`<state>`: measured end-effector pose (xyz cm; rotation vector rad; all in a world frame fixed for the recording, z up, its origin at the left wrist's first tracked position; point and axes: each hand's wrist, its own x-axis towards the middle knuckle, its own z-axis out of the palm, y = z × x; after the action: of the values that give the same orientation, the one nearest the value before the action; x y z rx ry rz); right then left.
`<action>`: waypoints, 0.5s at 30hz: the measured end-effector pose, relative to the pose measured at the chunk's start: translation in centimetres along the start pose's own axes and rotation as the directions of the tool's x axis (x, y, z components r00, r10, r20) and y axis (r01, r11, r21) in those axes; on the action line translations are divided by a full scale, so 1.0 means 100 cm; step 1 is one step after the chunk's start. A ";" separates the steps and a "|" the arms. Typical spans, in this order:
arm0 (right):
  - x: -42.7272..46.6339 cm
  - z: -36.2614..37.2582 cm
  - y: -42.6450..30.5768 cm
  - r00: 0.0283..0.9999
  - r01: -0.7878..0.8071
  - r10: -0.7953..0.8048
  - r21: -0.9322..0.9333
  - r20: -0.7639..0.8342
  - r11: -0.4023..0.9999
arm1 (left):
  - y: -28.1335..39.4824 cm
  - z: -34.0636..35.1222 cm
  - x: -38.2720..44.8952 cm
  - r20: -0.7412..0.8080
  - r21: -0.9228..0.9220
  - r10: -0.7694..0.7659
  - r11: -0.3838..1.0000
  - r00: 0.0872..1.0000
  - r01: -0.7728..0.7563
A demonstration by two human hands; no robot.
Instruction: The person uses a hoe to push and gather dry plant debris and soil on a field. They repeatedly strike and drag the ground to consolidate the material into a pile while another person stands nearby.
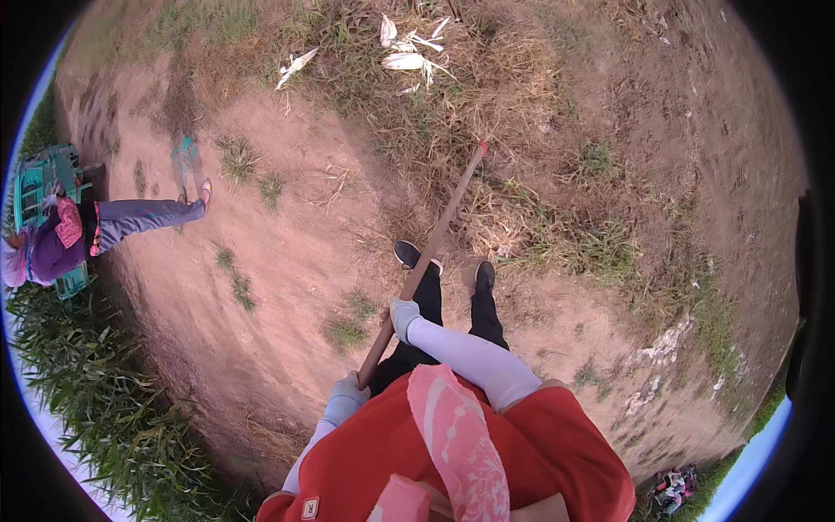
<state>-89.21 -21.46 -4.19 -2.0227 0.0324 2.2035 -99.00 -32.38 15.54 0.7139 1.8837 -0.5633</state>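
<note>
A long wooden handle (443, 228) slants away from my body over the ground. My left hand (347, 393), in a light glove, grips it at the near end. Farther along it, my gloved right hand (404, 319) is closed around the shaft. The far end has a red part (483, 147) and rests low among dry grass (496, 215). Whether a tool head sits there cannot be made out. My two dark shoes, the left (409, 254) and the right (484, 277), stand on the soil on either side of the shaft's line.
Pale corn husks (404, 61) lie on the grass ahead. At the left, another person (59, 241) stands beside a green cart (49, 173) with a wheel. Tall green crop plants (98, 385) line the lower left. Whitish scraps (662, 342) lie on the ground at right.
</note>
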 end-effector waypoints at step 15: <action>-0.042 0.055 -0.028 0.938 -0.168 0.173 -0.043 0.301 0.985 | -0.028 -0.086 -0.024 -0.002 0.125 -0.014 0.992 1.000 0.014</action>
<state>-93.99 -18.43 0.75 -1.7220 0.1609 2.6077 -105.71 -29.28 21.32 0.7831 1.8679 -0.6947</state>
